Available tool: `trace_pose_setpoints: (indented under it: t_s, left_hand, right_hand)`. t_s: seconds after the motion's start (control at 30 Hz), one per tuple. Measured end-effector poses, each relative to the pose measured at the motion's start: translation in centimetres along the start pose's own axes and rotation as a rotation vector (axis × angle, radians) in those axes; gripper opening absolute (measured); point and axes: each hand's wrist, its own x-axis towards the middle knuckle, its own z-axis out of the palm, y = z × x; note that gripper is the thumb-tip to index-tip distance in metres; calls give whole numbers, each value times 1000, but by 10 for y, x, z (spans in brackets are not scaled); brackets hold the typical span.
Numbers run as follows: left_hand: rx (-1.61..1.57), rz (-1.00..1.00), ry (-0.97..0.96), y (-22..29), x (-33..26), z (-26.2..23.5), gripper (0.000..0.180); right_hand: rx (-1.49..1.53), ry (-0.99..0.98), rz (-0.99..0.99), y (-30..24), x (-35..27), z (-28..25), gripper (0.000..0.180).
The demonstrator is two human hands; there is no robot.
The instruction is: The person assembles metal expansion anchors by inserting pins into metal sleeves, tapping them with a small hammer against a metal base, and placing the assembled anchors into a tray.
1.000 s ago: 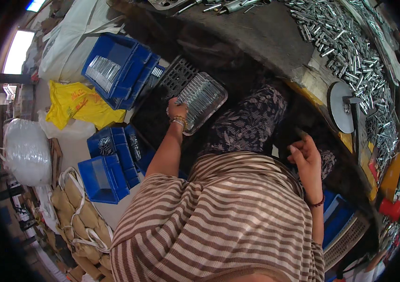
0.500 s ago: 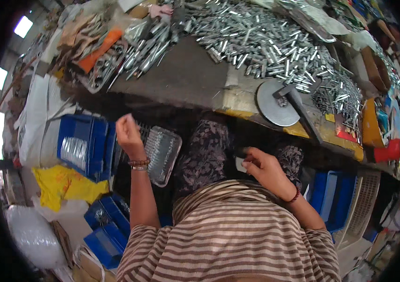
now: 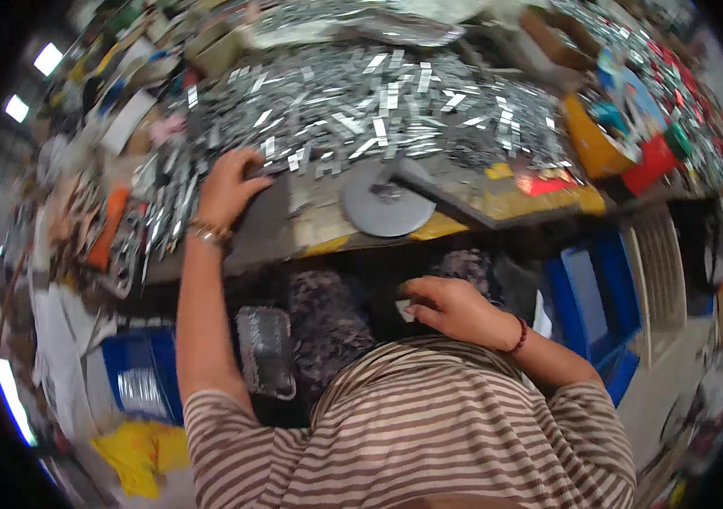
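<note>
My left hand [image 3: 230,193], with a beaded bracelet, reaches over the dark workbench [image 3: 264,229] to the left edge of a pile of small shiny metal pieces [image 3: 378,110]. Its thumb stands apart from the fingers, and the fingertips are close to the pieces. Low over my lap, my right hand [image 3: 467,312] has thumb and forefinger brought together. A small pale thing [image 3: 405,310] shows at those fingertips; its kind is too blurred to tell. Between the hands, a round grey metal plate [image 3: 383,204] lies on the bench, with a dark hammer-like bar [image 3: 446,199] across it.
Left of the pile are an orange-handled tool [image 3: 109,227] and metal rods. A shallow tray [image 3: 266,360] sits beside my leg. Blue bins [image 3: 142,373] stand at lower left, and another blue bin [image 3: 595,293] at right. A yellow container [image 3: 592,140] and red cylinder [image 3: 652,165] occupy the bench's right.
My left hand has moved up from above the tray to the metal pile on the bench. My right hand stays low over my lap. The whole view has turned toward the right.
</note>
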Motion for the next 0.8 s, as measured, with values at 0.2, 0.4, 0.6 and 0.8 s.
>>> trace_pose_setpoints:
  t_s: [0.2, 0.4, 0.6, 0.8]
  left_hand:
    - [26, -85, -85, 14, -9, -4, 25]
    - [-18, -170, -59, 65, -37, -1, 18]
    - [-144, -164, 111, 96, -46, 3, 13]
    - [-322, -105, 119, 143, -51, 17, 11]
  right_hand:
    - [-29, 60, -120, -4, -12, -27, 30]
    - [-255, 454, 15, 6, 11, -108, 19]
    - [-586, 756, 13, 47, 70, -152, 13]
    - [-951, 565, 260, 61, 125, -161, 14]
